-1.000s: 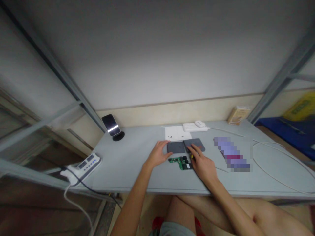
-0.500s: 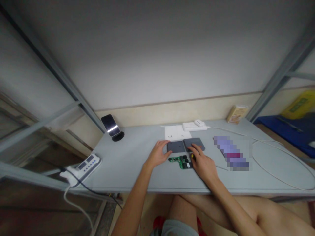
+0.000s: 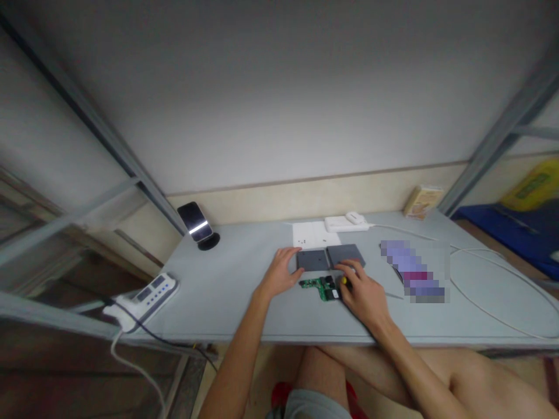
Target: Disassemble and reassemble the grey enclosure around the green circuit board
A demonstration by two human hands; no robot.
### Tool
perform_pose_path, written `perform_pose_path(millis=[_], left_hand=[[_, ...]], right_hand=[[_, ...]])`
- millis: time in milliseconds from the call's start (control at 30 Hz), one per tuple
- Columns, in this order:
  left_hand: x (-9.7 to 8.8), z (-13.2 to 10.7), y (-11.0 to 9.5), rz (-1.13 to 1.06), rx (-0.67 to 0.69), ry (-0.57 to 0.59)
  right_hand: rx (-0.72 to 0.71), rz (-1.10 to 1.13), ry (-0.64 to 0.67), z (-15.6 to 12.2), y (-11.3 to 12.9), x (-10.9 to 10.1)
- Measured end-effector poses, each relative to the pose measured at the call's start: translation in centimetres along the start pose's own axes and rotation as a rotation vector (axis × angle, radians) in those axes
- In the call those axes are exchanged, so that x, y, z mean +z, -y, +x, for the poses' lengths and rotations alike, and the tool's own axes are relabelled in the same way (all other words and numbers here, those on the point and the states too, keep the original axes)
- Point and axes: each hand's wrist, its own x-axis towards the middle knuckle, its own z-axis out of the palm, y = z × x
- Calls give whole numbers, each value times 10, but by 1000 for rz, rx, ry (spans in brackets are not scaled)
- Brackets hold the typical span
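Two dark grey flat panels lie side by side on the grey table (image 3: pixel 227 291): the left panel (image 3: pixel 312 259) and the right panel (image 3: pixel 346 254). My left hand (image 3: pixel 279 276) rests flat with fingers apart, its tips touching the left panel's near left corner. In front of the panels lies a green circuit board (image 3: pixel 321 287). My right hand (image 3: pixel 364 291) is curled just right of the board, closed on a small tool with a yellow tip (image 3: pixel 344 280).
A white sheet (image 3: pixel 314 234) with tiny screws lies behind the panels. A white box (image 3: pixel 345 224) with a cable (image 3: pixel 493 314) sits at the back. A phone on a stand (image 3: pixel 198 226) is at the back left, a power strip (image 3: pixel 142 295) at the left edge, a blurred object (image 3: pixel 413 270) at right.
My right hand has slid slightly toward me, off the right panel, down to beside the circuit board. The left hand stays put.
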Motion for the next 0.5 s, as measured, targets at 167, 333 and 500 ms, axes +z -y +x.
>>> perform_pose_path(millis=[167, 333, 500], left_hand=[[-1, -1, -1, -8, 0, 1], [0, -2, -1, -1, -5, 7], [1, -2, -1, -9, -27, 15]], right_hand=[[-252, 191, -83, -5, -1, -2], [-303, 250, 90, -7, 4, -10], [-265, 236, 264, -4, 7, -13]])
